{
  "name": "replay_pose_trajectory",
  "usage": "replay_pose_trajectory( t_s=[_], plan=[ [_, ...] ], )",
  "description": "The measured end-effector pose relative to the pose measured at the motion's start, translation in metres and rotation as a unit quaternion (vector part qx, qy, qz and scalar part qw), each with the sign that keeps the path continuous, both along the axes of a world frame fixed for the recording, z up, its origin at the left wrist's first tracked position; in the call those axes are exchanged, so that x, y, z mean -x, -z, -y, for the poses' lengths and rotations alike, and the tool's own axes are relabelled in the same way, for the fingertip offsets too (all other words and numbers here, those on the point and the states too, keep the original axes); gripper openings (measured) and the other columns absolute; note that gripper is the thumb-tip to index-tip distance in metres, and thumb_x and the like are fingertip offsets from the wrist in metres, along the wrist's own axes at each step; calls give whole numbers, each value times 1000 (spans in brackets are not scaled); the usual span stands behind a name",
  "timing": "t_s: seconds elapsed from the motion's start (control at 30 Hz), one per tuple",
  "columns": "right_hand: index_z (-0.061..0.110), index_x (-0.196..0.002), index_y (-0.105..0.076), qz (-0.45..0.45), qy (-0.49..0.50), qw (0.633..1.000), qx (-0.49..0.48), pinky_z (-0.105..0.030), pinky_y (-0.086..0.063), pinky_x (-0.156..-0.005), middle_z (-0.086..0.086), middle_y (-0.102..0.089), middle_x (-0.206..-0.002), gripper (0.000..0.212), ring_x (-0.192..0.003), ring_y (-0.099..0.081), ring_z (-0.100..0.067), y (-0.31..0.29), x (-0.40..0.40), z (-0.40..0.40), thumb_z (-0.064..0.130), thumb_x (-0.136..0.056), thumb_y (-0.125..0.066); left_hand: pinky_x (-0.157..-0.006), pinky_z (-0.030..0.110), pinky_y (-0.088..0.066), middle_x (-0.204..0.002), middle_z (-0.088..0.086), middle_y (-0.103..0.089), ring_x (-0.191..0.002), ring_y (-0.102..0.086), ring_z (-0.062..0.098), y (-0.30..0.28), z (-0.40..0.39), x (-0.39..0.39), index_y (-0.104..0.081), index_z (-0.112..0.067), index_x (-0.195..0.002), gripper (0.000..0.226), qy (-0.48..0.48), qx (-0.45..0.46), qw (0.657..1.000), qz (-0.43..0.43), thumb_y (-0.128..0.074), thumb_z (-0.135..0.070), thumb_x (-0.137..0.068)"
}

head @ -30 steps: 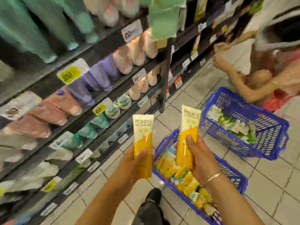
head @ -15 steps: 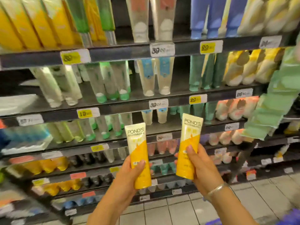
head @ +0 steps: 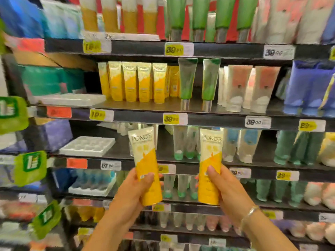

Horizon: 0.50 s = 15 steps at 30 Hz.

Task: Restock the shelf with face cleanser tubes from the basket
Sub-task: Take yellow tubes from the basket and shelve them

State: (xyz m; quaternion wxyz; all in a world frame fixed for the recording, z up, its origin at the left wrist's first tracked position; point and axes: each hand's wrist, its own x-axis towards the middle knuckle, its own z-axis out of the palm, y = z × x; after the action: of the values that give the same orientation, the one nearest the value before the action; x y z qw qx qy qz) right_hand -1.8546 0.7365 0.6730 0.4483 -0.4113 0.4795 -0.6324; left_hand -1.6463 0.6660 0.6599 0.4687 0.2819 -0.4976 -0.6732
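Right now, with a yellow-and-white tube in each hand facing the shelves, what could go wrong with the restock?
1. Both hands are full: the left hand and right hand each grip a yellow-and-white Pond's tube, so neither can likely steady the shelf stock.
2. The matching row of yellow tubes stands packed upright; pushing more in could topple it.
3. Tall green tubes stand beside that row and might get knocked.

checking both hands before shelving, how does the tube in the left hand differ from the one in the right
The left-hand tube tilts, its top leaning left; the right-hand tube stands nearly upright. The left hand grips its tube from the left, the right hand from the right. Both are yellow-and-white POND'S tubes of matching design.
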Motion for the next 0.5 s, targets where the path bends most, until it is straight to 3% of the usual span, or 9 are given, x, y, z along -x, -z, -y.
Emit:
replay_pose_trajectory(
  t_s=[0.13, 0.2, 0.3, 0.43, 0.5],
  plan=[
    [16, -105, -54, 13, -3, 1000, 19, -28, -54, -55, -8, -69, -83, 32, -66, -68, -14, -23, -40, 47, 31, -76, -52, -55, 31, -55, -90, 5, -73, -81, -71, 20, -23, 51, -40, -59, -13, -109, 43, 12, 25, 1000, -1, -65, -25, -68],
    [15, -105, -53, 31, -15, 999, 31, -27, -55, -52, -9, -68, -79, 29, -64, -68, -16, -34, -60, 70, 25, -78, -51, -56, 29, -56, -83, 5, -73, -74, -70, 16, -36, 79, -60, -61, -13, -104, 37, 10, 37, 999, -5, -63, -21, -68],
    [13, -107, -53, 38, -28, 998, 47, -30, -56, -53, -9, -69, -79, 36, -66, -68, -18, -49, -88, 105, 26, -73, -54, -55, 29, -56, -82, 6, -73, -73, -71, 16, -58, 118, -90, -62, -12, -102, 38, 13, 51, 999, -11, -64, -22, -66],
    [15, -105, -55, 68, -19, 995, 65, -31, -57, -54, -8, -67, -81, 33, -65, -69, -20, -76, -119, 150, 25, -74, -56, -55, 29, -55, -82, 8, -73, -70, -70, 16, -95, 168, -119, -67, -9, -94, 37, 25, 77, 997, 5, -68, -27, -61],
    [16, -104, -56, 74, -19, 995, 71, -30, -57, -53, -6, -67, -84, 27, -66, -69, -19, -91, -130, 168, 24, -78, -57, -60, 32, -57, -88, 8, -74, -77, -71, 18, -115, 189, -127, -67, -9, -97, 43, 23, 97, 994, 41, -70, -31, -60]
  ],
)
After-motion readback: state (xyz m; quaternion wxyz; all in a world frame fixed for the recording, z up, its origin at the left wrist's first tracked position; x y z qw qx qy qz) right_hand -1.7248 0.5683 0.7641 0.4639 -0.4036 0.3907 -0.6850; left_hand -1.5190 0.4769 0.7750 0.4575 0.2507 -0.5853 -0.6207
